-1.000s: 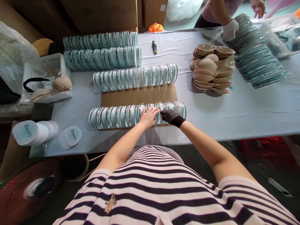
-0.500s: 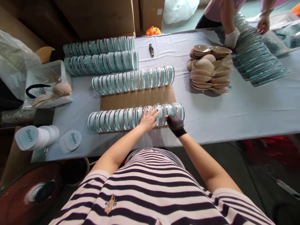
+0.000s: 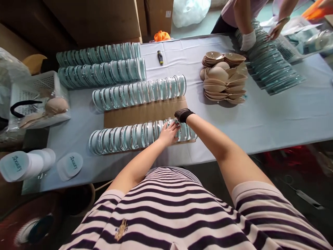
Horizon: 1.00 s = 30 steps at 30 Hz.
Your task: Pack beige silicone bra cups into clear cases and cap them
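My left hand (image 3: 169, 134), bare, lies with fingers stretched over the near row of clear plastic packs (image 3: 125, 138), towards its right part. These round-edged packs stand on edge, pressed together, with white and pale-blue inserts. In a black half-finger glove, my right hand (image 3: 181, 114) reaches across the row to its far upper side, just beyond my left fingertips. Its fingers look curled, and whatever they grip is hidden. Under the near row lies a flat piece of brown cardboard (image 3: 140, 114). A second row of packs (image 3: 140, 92) stands along the cardboard's far edge.
Two more pack rows (image 3: 101, 73) stand at the back left. Beige moulded cups (image 3: 223, 81) are stacked right of centre. A black-yellow tool (image 3: 160, 58) lies behind. White printed cards (image 3: 73, 166) and a white basket (image 3: 39, 83) sit left. A co-worker's gloved hand (image 3: 248, 41) handles packs (image 3: 273, 66).
My right hand has gone from the near row's right end over to its far side, further left. My left hand stays on the row. The whole view has shifted slightly.
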Each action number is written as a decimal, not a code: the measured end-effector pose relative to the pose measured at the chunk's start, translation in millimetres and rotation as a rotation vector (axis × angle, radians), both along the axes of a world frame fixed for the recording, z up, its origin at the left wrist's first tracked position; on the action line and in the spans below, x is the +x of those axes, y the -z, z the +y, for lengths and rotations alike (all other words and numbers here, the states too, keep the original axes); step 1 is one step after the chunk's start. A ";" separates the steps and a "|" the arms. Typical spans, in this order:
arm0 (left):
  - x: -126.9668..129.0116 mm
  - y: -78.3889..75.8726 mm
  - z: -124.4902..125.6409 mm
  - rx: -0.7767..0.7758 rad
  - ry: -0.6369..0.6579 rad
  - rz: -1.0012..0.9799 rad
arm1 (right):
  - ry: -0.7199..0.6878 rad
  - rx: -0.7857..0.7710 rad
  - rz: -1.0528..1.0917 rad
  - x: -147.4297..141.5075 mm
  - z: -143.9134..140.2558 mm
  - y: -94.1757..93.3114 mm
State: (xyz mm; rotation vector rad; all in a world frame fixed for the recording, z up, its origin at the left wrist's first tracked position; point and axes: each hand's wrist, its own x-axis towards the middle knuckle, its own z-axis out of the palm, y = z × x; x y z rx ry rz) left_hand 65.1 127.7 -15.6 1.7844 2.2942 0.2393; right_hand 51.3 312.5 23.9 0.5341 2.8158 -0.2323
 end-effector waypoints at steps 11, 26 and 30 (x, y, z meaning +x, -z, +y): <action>1.7 -6.4 0.0 -0.019 -0.016 -0.001 | 0.049 -0.157 0.010 142.0 -55.0 23.4; 14.1 -16.3 25.9 0.022 0.118 0.023 | 0.316 0.142 0.063 133.4 4.0 -4.5; 19.0 -6.2 43.5 -0.023 0.166 0.037 | 0.120 0.085 -0.280 69.7 39.9 -19.5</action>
